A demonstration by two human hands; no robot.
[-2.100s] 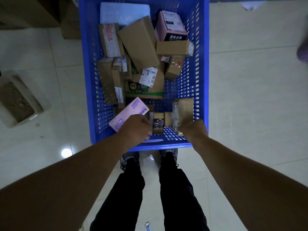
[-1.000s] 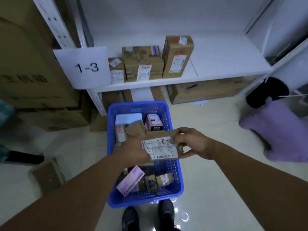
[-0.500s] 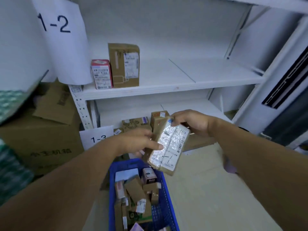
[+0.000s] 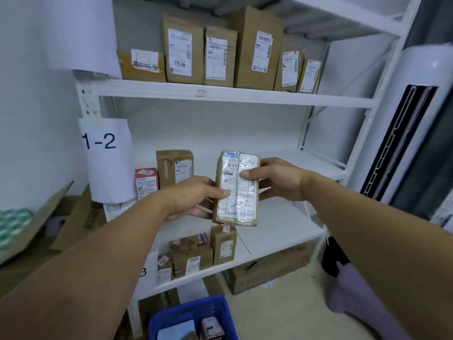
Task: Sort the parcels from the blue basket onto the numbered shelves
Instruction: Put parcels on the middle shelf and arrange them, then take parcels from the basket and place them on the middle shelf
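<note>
Pinched from both sides, the taped parcel (image 4: 236, 190) stands upright: left hand (image 4: 193, 200) low on its left edge, right hand (image 4: 277, 179) higher on its right. It has risen from the blue basket (image 4: 186, 306) below and now faces shelf 1-2 (image 4: 306, 160) behind it, so placing looks next.

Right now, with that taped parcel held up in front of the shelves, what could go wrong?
1. The label on the taped parcel lies under wrinkled, shiny tape; it might be misread and shelved wrongly.
2. The left hand and right hand pinch it by its edges; it could slip toward the blue basket.
3. The red-and-white box by the 1-2 sign stands near its shelf's front; a careless placement could knock it off.
</note>
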